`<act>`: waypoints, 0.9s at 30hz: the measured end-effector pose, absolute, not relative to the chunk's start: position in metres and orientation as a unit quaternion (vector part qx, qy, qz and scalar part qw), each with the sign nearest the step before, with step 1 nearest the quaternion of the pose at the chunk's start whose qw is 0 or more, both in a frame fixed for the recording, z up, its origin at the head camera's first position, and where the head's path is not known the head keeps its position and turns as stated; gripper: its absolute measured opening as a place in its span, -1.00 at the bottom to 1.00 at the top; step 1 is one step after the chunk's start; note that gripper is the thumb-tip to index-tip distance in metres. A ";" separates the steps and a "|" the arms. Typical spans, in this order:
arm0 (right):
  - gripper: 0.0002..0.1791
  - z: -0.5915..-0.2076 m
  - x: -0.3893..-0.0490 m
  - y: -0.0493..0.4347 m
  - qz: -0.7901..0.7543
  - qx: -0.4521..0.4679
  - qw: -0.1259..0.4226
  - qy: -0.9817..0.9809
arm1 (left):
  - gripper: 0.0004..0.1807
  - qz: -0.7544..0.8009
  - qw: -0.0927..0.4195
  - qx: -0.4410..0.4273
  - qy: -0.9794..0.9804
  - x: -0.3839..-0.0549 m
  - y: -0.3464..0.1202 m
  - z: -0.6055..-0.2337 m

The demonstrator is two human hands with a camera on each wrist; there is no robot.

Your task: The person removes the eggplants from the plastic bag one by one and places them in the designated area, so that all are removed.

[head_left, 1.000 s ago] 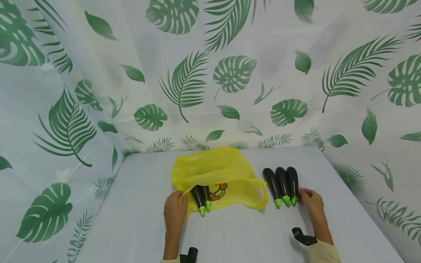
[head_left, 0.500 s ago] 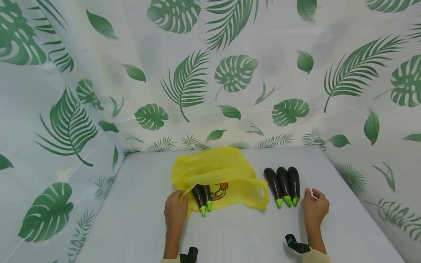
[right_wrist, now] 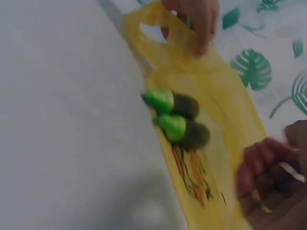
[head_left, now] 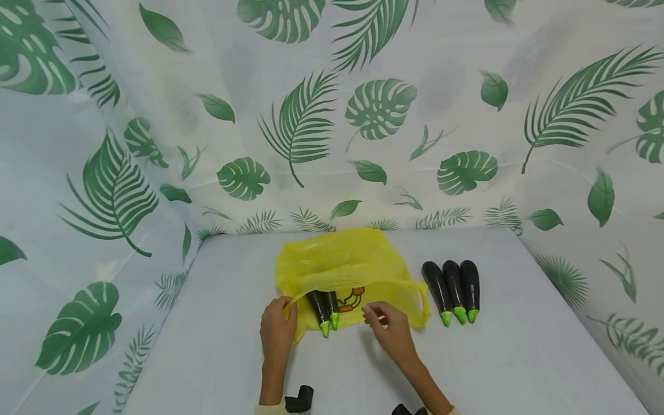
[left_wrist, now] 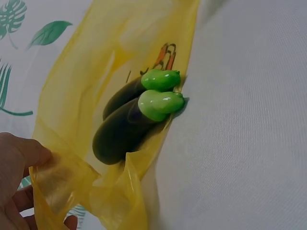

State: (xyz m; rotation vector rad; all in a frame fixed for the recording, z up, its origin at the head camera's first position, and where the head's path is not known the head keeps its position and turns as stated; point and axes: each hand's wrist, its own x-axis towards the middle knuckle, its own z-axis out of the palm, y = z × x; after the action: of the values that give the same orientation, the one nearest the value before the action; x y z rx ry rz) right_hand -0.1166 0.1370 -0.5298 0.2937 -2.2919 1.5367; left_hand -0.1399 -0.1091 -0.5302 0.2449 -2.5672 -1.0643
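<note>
A yellow plastic bag [head_left: 337, 259] lies on the table with its mouth toward me. Two dark eggplants [head_left: 319, 308] with bright green stem ends rest in its mouth, stems poking out. My left hand [head_left: 278, 325] pinches the left edge of the bag's mouth and lifts it; in the left wrist view the thumb and fingers [left_wrist: 38, 152] hold the thin plastic. My right hand [head_left: 391, 331] hovers at the bag's front edge, right of these eggplants. Its fingers are loosely bent with nothing visible between them, blurred in the right wrist view.
Three more eggplants [head_left: 453, 290] lie side by side on the white table [head_left: 218, 323], right of the bag. The bag's loop handle [head_left: 424, 305] points toward them. Leaf-printed sheeting [head_left: 321, 132] rises behind the table and at both sides.
My right hand has let go of the rightmost eggplant, drawn back, then swung left to the bag's mouth. My left hand stays on the bag edge. The head view has shifted slightly.
</note>
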 end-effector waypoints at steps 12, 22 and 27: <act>-0.60 -0.542 -0.153 0.100 0.573 -0.010 0.005 -0.819 | -0.88 -0.370 0.176 0.087 -0.908 -0.141 -0.109 -0.529; -0.57 -0.547 -0.173 0.090 0.575 -0.009 -0.021 -0.818 | -0.89 -0.372 0.180 0.079 -0.907 -0.140 -0.105 -0.529; -0.53 -0.549 -0.178 0.083 0.556 0.009 -0.020 -0.831 | -0.88 -0.375 0.184 0.076 -0.906 -0.141 -0.105 -0.532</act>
State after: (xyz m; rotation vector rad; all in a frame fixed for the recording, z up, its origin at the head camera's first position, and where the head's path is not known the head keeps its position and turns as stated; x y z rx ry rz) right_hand -0.1778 0.0826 -0.5493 0.0296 -2.6441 1.7689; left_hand -0.1409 -0.1054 -0.5319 0.2131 -2.5528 -1.0559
